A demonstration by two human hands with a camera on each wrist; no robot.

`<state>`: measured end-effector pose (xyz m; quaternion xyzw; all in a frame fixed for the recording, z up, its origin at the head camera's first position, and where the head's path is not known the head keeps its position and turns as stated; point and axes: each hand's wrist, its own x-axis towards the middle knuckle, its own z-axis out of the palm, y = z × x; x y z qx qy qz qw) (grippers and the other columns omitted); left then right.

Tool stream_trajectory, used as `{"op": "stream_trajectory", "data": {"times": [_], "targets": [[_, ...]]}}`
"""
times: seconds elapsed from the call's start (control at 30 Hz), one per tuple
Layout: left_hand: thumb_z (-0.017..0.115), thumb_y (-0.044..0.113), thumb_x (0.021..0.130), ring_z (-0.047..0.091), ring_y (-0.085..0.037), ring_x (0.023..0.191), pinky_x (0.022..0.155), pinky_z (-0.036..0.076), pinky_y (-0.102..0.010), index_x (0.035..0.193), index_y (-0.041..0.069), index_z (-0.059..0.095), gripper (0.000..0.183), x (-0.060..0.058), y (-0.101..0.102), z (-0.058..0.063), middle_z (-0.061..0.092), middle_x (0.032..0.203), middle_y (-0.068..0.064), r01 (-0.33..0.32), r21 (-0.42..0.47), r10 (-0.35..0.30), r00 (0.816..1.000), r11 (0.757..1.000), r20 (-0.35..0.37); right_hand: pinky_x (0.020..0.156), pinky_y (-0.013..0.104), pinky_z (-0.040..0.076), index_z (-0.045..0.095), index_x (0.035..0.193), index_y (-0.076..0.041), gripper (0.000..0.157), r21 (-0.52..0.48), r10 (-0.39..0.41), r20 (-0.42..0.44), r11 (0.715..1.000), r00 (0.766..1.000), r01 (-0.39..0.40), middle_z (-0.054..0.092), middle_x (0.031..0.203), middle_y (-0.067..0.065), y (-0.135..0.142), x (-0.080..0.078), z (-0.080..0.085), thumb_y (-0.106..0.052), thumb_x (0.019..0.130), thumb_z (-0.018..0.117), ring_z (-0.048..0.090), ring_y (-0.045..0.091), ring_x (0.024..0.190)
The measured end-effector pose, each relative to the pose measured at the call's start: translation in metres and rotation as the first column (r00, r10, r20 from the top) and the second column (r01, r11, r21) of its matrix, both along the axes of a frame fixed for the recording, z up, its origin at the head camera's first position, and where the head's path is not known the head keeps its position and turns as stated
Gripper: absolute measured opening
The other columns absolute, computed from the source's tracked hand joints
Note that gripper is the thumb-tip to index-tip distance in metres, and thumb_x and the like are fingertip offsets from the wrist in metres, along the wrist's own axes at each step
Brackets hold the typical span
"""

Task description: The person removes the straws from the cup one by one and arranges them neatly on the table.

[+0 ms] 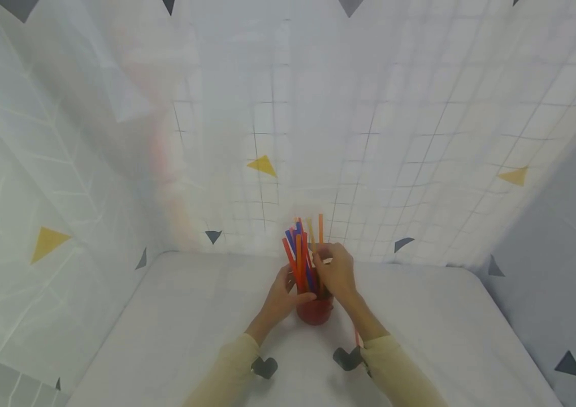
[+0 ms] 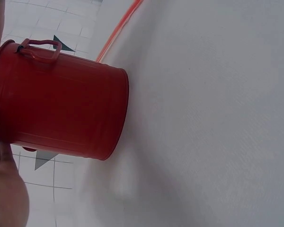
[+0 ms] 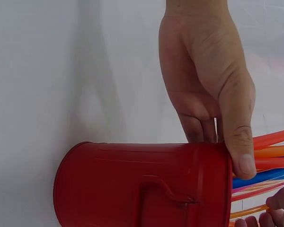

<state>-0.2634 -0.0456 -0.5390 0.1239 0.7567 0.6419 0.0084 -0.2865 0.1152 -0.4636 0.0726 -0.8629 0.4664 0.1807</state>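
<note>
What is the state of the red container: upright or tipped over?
Upright. In the head view, the red container stands base down on the white table, and coloured sticks rise from its top.

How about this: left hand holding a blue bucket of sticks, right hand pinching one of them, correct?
The bucket is red, not blue, as the right wrist view shows. The left hand holds it; the right hand pinches a stick.
</note>
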Motion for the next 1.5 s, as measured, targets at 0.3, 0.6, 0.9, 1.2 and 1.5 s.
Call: {"op": "stream_trajectory", "data": {"times": [0.3, 0.6, 0.9, 1.2, 1.5], "targets": [[0.083, 0.034, 0.078, 0.039, -0.013, 0.136, 0.112, 0.033, -0.043, 0.146, 0.031, 0.031, 0.086, 0.0, -0.001, -0.001, 0.042, 0.145, 0.011, -0.005, 0.017, 0.004, 1.0, 1.0, 0.018, 0.072, 0.035, 0.06, 0.066, 0.104, -0.014, 0.014, -0.077, 0.016, 0.093, 0.997, 0.996, -0.009, 0.069, 0.098, 0.0, 0.002, 0.0, -0.001, -0.022, 0.093, 0.066, 0.068, 0.017, 0.088], [0.082, 0.038, 0.077, 0.041, -0.012, 0.135, 0.111, 0.033, -0.041, 0.145, 0.032, 0.032, 0.085, 0.001, -0.001, -0.004, 0.042, 0.144, 0.013, -0.007, -0.002, 0.007, 1.0, 1.0, 0.02, 0.071, 0.029, 0.059, 0.067, 0.1, -0.007, 0.012, -0.162, 0.02, -0.055, 0.986, 0.998, -0.029, 0.068, 0.095, 0.003, 0.006, 0.0, -0.003, -0.011, 0.088, 0.069, 0.069, 0.017, 0.086], [0.083, 0.033, 0.078, 0.039, -0.015, 0.137, 0.112, 0.033, -0.043, 0.146, 0.03, 0.03, 0.087, -0.001, 0.001, -0.003, 0.042, 0.146, 0.01, -0.02, 0.006, 0.02, 0.998, 1.0, 0.058, 0.072, 0.022, 0.057, 0.066, 0.095, -0.006, 0.015, -0.218, 0.01, -0.193, 0.975, 0.981, -0.052, 0.066, 0.09, 0.004, 0.007, -0.003, 0.012, -0.001, 0.082, 0.071, 0.068, 0.017, 0.084], [0.083, 0.033, 0.078, 0.04, -0.016, 0.136, 0.111, 0.032, -0.048, 0.145, 0.03, 0.034, 0.084, -0.002, 0.001, 0.0, 0.044, 0.144, 0.009, 0.0, 0.027, -0.001, 0.999, 1.0, 0.049, 0.072, 0.023, 0.058, 0.069, 0.095, -0.001, 0.012, -0.271, 0.007, -0.322, 0.957, 0.947, -0.099, 0.069, 0.09, 0.009, 0.014, -0.004, 0.048, 0.001, 0.083, 0.071, 0.069, 0.022, 0.084], [0.084, 0.037, 0.076, 0.038, -0.02, 0.138, 0.11, 0.034, -0.05, 0.145, 0.03, 0.034, 0.085, -0.004, 0.002, -0.002, 0.042, 0.146, 0.008, 0.007, 0.006, -0.007, 0.999, 1.0, 0.04, 0.076, 0.026, 0.058, 0.07, 0.098, -0.001, 0.015, -0.242, -0.07, -0.354, 0.97, 0.932, -0.019, 0.071, 0.093, 0.009, 0.036, -0.008, 0.086, -0.002, 0.084, 0.071, 0.069, 0.021, 0.084]]}}
